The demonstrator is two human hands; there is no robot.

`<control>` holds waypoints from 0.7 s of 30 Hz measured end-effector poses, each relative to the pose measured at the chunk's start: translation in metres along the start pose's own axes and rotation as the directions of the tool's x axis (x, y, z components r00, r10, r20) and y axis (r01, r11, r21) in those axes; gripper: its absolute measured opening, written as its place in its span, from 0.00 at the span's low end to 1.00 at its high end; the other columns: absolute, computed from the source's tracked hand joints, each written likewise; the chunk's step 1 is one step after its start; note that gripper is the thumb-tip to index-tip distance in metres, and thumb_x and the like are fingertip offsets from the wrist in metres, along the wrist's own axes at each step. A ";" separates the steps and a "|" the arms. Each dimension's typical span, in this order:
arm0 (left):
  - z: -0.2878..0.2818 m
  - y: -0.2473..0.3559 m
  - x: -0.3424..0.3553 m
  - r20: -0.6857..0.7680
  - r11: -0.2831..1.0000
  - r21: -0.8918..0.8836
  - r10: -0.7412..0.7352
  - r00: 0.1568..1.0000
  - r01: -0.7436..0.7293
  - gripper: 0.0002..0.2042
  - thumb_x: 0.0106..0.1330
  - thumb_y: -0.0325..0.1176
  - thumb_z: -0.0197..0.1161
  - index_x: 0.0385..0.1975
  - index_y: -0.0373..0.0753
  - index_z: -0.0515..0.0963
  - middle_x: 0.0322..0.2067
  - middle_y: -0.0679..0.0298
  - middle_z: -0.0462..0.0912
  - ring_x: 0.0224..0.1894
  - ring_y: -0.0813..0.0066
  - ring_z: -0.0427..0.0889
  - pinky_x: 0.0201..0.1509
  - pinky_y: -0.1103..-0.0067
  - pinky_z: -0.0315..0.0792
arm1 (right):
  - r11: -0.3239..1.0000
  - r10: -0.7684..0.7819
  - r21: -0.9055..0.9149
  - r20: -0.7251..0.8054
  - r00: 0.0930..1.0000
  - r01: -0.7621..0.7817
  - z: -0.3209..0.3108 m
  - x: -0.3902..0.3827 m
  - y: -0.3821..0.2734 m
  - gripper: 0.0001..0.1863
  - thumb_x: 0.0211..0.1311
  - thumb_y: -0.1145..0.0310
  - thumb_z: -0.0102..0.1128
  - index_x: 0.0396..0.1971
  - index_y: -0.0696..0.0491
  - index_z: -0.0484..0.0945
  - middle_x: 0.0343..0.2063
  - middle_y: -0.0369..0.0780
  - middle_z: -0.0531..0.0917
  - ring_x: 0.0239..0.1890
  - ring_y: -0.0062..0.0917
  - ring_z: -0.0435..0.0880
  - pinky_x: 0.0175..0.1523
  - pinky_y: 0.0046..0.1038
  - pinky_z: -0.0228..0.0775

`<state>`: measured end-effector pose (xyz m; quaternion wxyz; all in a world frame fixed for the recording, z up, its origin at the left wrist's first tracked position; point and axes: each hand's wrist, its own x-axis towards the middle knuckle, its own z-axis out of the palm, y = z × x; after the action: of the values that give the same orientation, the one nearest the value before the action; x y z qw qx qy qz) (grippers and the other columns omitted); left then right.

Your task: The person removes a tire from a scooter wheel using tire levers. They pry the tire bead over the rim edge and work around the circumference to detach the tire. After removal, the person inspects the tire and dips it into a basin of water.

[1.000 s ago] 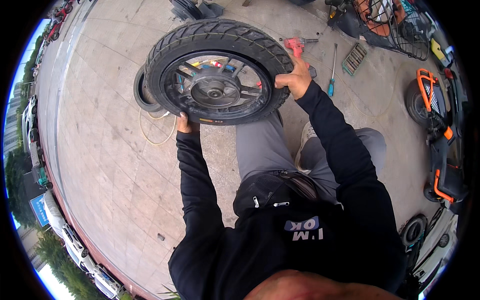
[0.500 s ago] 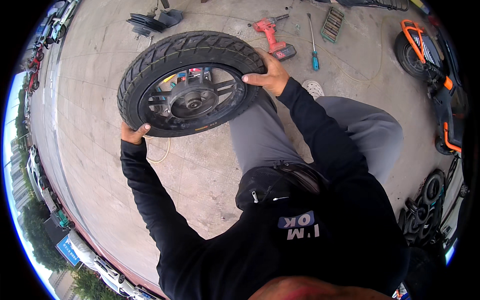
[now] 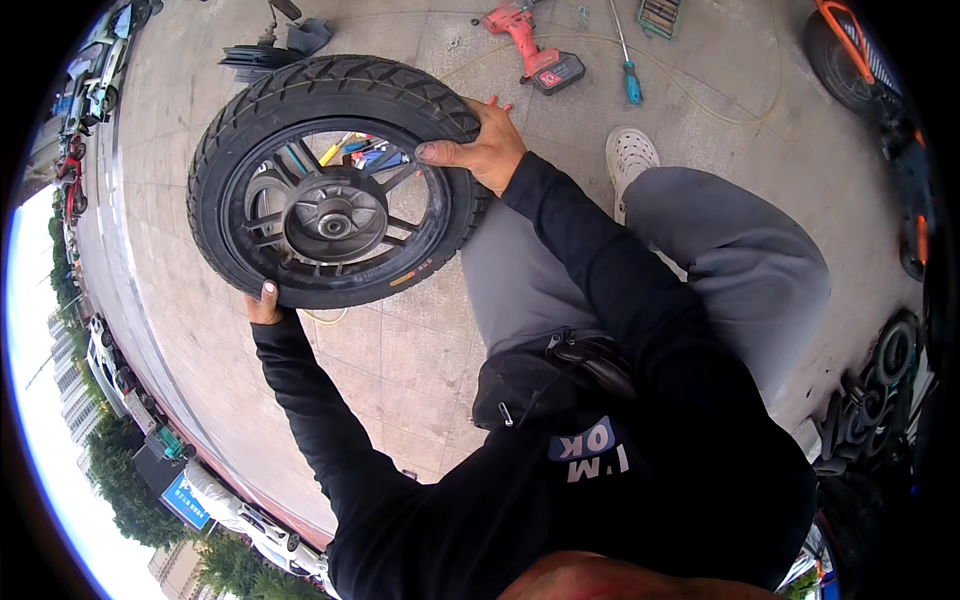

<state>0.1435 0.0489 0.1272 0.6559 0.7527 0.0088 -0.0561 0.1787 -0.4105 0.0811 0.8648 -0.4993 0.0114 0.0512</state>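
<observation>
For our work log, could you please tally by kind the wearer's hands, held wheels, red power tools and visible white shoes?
Hands (left hand, right hand): 2
Held wheel: 1
Red power tool: 1
White shoe: 1
Total: 5

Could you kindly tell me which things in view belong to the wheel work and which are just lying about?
In the job, apparently:
- tyred wheel, gripped by left hand and right hand

Lying about, seemingly, untouched:
- red power tool
- teal-handled screwdriver
- tyre pile, at right
</observation>
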 end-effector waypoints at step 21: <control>-0.048 0.018 -0.034 -0.051 0.992 -0.018 -0.124 0.991 0.124 0.36 0.65 0.51 0.68 0.65 0.33 0.65 0.55 0.52 0.78 0.56 0.57 0.79 0.64 0.62 0.72 | 0.983 -0.131 -0.131 -0.017 0.991 0.128 0.038 0.000 -0.004 0.32 0.52 0.48 0.78 0.42 0.64 0.80 0.34 0.44 0.87 0.38 0.26 0.86 0.48 0.28 0.77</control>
<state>0.1143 0.0958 0.1546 0.6562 0.7470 0.0731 -0.0770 0.1781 -0.3797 0.1033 0.8318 -0.5548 -0.0133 -0.0110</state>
